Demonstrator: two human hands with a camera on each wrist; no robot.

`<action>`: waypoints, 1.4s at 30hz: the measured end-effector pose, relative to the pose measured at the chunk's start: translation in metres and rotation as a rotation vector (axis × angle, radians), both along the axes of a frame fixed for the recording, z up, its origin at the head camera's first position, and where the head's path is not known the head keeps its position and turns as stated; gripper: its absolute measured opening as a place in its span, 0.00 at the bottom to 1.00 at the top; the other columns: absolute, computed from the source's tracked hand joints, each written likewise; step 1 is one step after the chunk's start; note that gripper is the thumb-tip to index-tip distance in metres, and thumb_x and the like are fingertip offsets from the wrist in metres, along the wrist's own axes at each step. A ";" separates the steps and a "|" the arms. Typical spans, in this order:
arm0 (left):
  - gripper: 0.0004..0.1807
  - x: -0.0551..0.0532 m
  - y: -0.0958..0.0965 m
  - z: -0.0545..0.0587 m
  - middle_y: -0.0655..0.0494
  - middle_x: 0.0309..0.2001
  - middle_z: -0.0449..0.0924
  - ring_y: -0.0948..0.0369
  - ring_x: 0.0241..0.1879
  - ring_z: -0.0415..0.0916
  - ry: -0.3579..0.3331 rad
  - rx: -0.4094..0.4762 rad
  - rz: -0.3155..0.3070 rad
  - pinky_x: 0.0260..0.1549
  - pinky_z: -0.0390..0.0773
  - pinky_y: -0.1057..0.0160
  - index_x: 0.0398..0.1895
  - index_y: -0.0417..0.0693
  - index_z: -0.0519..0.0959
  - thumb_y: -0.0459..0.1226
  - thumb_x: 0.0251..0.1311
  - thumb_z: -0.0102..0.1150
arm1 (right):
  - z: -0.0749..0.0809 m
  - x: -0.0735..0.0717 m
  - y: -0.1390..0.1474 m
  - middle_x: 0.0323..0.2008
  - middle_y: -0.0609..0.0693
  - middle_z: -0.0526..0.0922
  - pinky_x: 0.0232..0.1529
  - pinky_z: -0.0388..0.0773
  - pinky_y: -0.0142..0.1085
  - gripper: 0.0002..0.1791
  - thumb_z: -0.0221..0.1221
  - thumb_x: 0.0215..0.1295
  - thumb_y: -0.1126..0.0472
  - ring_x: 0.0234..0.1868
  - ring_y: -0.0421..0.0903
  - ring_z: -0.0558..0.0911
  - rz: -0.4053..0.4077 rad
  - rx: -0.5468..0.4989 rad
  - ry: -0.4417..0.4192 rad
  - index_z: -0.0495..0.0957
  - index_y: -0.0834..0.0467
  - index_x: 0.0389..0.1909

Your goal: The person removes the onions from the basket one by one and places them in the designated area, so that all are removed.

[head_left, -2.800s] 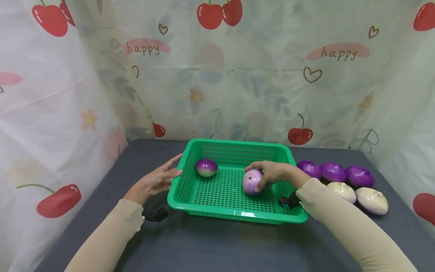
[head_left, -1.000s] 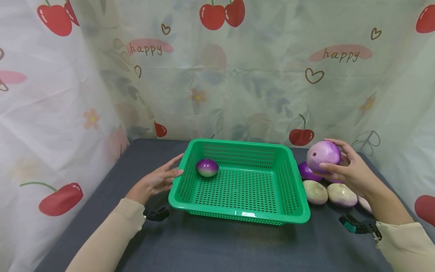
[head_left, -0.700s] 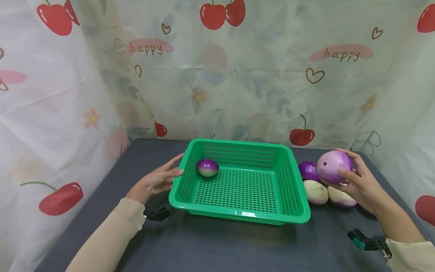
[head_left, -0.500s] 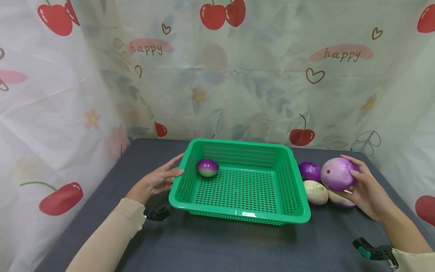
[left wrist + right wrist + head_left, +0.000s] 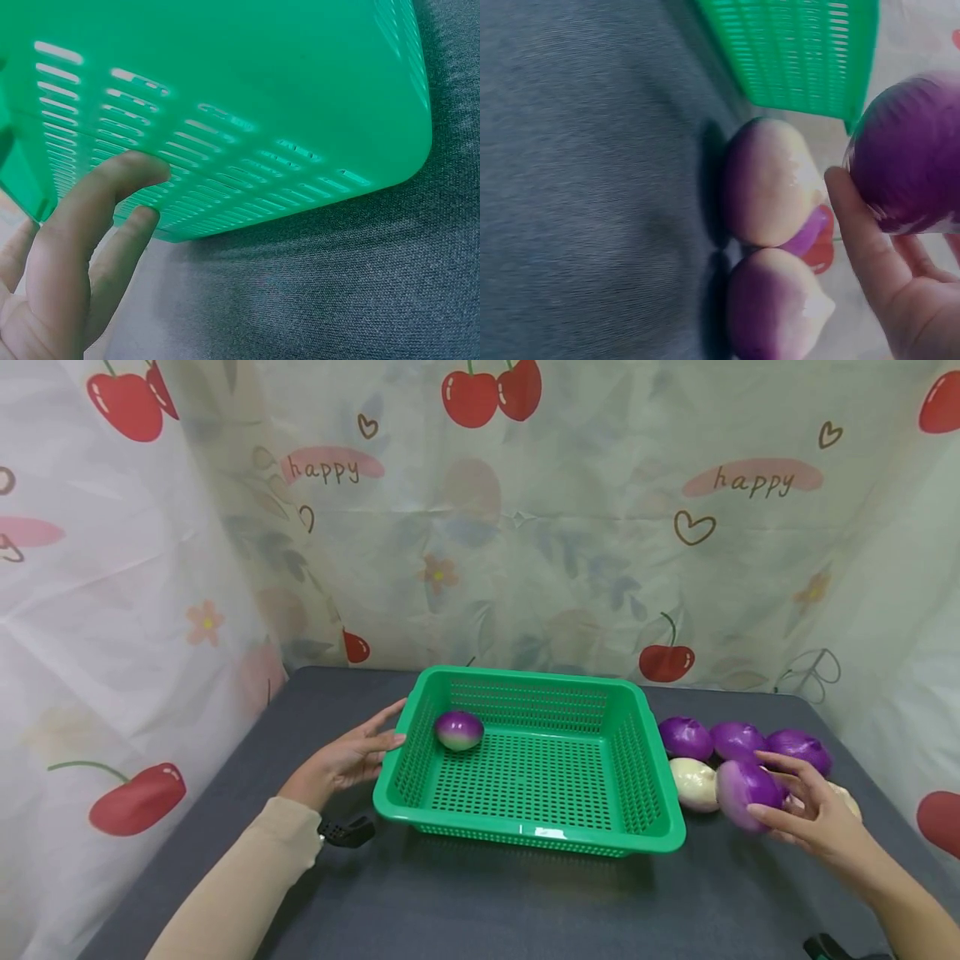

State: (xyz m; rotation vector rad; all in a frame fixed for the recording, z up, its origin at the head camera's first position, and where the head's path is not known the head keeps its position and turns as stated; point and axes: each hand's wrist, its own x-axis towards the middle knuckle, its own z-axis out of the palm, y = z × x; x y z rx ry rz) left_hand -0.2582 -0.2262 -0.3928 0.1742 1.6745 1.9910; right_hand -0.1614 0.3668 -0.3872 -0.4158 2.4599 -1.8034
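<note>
In the head view my right hand (image 5: 821,814) holds a purple onion (image 5: 746,793), paler on its left side, above the front row at the right. The right wrist view shows this purple onion (image 5: 911,157) raised off the table, fingers beneath it. Two purple-and-cream, turnip-like bulbs (image 5: 769,182) lie below. My left hand (image 5: 345,760) touches the outer left wall of a green perforated basket (image 5: 528,839); in the left wrist view, bent fingers (image 5: 139,169) meet the slotted wall. Inside the basket, toward the left, lies one purple-and-white bulb (image 5: 459,730).
Three purple bulbs (image 5: 738,741) form a back row right of the basket. A cream bulb (image 5: 696,785) stands close to the basket's right wall, and another cream bulb (image 5: 846,799) is partly hidden behind my right hand. A dark cloth (image 5: 480,902) covers the table; printed curtains surround it.
My right hand took the onion out of the basket to the right, then lowered it toward the front row, turning it darker side up. My left hand stays at the basket.
</note>
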 end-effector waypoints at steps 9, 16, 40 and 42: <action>0.42 -0.002 0.002 0.003 0.43 0.64 0.69 0.58 0.40 0.85 -0.007 0.002 -0.012 0.41 0.85 0.55 0.77 0.71 0.40 0.33 0.71 0.51 | -0.011 0.014 -0.020 0.59 0.28 0.62 0.43 0.77 0.21 0.39 0.64 0.60 0.70 0.51 0.21 0.72 -0.006 0.301 0.133 0.58 0.56 0.70; 0.43 -0.001 0.003 0.005 0.44 0.65 0.67 0.58 0.39 0.85 -0.021 0.024 -0.011 0.40 0.85 0.55 0.77 0.71 0.41 0.33 0.70 0.51 | -0.022 0.013 -0.024 0.57 0.26 0.60 0.39 0.79 0.25 0.42 0.70 0.55 0.62 0.45 0.26 0.73 -0.024 0.435 0.126 0.61 0.53 0.70; 0.42 0.000 0.001 0.000 0.48 0.57 0.74 0.58 0.41 0.85 0.002 -0.015 0.007 0.41 0.85 0.55 0.77 0.72 0.41 0.34 0.71 0.51 | -0.043 0.010 -0.027 0.60 0.30 0.71 0.50 0.63 0.11 0.40 0.73 0.48 0.65 0.57 0.17 0.65 0.119 0.393 0.271 0.67 0.60 0.64; 0.42 0.000 0.000 0.000 0.48 0.58 0.74 0.58 0.41 0.85 0.002 -0.018 0.009 0.41 0.85 0.54 0.77 0.72 0.41 0.34 0.71 0.51 | -0.043 0.009 -0.027 0.60 0.29 0.70 0.49 0.64 0.11 0.40 0.73 0.49 0.64 0.57 0.17 0.64 0.118 0.410 0.264 0.66 0.59 0.65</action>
